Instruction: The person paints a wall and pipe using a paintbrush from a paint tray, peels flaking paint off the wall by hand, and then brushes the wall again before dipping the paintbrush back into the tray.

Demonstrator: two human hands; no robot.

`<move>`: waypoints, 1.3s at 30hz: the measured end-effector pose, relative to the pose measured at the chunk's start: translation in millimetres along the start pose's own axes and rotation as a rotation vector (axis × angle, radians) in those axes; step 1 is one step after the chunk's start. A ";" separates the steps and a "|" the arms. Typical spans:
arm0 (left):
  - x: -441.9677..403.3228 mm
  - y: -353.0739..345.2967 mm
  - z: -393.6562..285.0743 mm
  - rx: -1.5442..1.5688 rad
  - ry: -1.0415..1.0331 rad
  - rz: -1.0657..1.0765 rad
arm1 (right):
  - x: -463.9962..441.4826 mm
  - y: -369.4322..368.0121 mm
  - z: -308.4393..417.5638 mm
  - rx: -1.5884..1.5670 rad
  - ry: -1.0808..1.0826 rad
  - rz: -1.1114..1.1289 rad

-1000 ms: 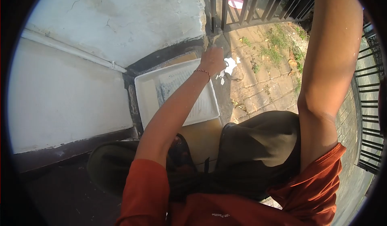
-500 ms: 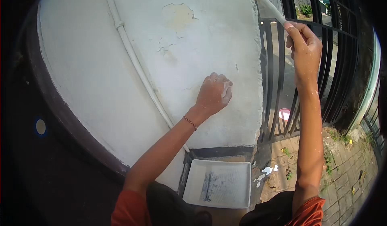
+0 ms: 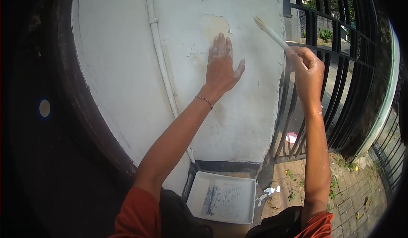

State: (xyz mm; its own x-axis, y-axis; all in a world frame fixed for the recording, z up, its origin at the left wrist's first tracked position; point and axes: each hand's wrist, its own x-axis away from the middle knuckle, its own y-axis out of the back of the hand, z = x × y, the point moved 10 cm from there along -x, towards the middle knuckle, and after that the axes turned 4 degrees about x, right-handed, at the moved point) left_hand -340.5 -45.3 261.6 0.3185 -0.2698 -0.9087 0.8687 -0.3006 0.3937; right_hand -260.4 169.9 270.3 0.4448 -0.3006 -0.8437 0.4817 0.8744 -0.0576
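We are taking the peeled patch on the pale wall as our landmark, and the brush is lying to the right of it, its bristles sitting about level with the patch's upper part. Our right grip is grasping the brush near the end of its handle, farther right of the patch and lower than it, so from that grip the brush is reaching up and leftward, its long axis slanting along a line that is passing above the patch rather than through it. We are having our left grip much nearer the patch, just below it, fingers extended and fingertips meeting its lower edge in view; that grip is grasping nothing visible, and we are not managing to tell whether the palm is pressing the wall, or whether the bristles are touching it. The pipe is running left of the patch, the gate is standing right of it, and the tray is resting well below it
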 end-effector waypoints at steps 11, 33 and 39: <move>-45.1 24.7 54.3 0.406 0.285 -0.123 | 1.8 -16.6 22.9 0.062 0.116 0.008; -38.4 5.6 67.4 0.613 0.599 0.000 | -3.4 -17.6 12.8 0.004 0.097 -0.015; -41.2 15.5 52.5 0.531 0.469 -0.022 | -5.0 -11.2 8.8 -0.017 0.103 -0.014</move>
State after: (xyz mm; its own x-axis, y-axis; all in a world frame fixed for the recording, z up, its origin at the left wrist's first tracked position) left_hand -360.0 -86.8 312.4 0.5364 0.1281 -0.8342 0.6126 -0.7389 0.2805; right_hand -261.4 158.3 279.8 0.3576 -0.2725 -0.8932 0.4736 0.8773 -0.0780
